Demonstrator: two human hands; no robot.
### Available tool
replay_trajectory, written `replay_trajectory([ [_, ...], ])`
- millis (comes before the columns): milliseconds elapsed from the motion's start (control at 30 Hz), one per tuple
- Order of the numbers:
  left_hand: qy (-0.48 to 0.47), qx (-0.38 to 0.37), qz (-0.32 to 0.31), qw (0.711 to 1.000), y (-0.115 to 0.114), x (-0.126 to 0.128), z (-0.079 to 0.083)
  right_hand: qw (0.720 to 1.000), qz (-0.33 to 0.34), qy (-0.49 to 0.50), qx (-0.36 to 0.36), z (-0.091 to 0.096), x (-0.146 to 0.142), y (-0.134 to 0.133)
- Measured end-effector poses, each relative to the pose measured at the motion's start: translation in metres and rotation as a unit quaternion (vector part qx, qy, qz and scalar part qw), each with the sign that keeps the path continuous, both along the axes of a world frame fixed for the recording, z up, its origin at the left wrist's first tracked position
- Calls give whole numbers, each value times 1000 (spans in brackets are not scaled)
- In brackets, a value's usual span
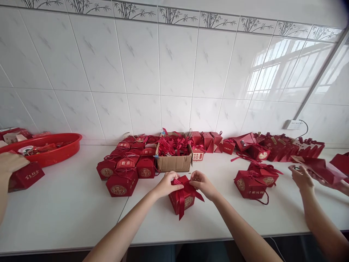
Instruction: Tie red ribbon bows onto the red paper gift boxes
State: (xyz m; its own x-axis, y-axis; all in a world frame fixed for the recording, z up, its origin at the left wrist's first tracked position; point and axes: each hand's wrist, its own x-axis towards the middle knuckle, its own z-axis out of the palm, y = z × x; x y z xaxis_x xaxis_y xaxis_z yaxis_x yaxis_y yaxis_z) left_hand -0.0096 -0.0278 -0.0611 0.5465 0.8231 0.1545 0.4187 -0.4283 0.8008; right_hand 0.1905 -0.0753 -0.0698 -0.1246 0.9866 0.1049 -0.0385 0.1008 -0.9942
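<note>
A small red gift box (pixel 183 201) stands on the white counter (pixel 68 207) right in front of me. A red ribbon (pixel 188 185) lies over its top, with ends hanging down the front. My left hand (pixel 166 184) pinches the ribbon at the box's left top edge, fingers closed. My right hand (pixel 202 185) pinches the ribbon on the right side, fingers closed too. Both forearms reach in from the bottom of the view.
A cardboard box (pixel 174 160) of red ribbons sits behind. Finished red boxes (pixel 122 171) cluster left of it; more boxes (pixel 251 182) lie right. A red basin (pixel 49 149) stands far left. Another person's hands hold a flat red box (pixel 319 169) at right; another hand (pixel 11 163) is at left.
</note>
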Motion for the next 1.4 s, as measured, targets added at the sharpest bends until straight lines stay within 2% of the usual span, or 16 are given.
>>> replay_trajectory([
  [200, -15, -9, 8, 1000, -5, -2, 3, 1000, -9, 6, -1, -2, 2, 1],
  [400, -54, -24, 28, 998, -11, 8, 5, 1000, -7, 11, -8, -2, 2, 2],
  [933, -105, -138, 9, 985, -10, 15, 0, 997, -75, 17, -23, 0, 1, 4],
  [1200, -129, -124, 42, 983, -10, 16, -2, 999, -45, 28, -6, -1, -1, 5],
  [1400, -132, -126, 40, 982, -9, 19, -4, 997, -68, 37, -3, -6, 2, 12],
])
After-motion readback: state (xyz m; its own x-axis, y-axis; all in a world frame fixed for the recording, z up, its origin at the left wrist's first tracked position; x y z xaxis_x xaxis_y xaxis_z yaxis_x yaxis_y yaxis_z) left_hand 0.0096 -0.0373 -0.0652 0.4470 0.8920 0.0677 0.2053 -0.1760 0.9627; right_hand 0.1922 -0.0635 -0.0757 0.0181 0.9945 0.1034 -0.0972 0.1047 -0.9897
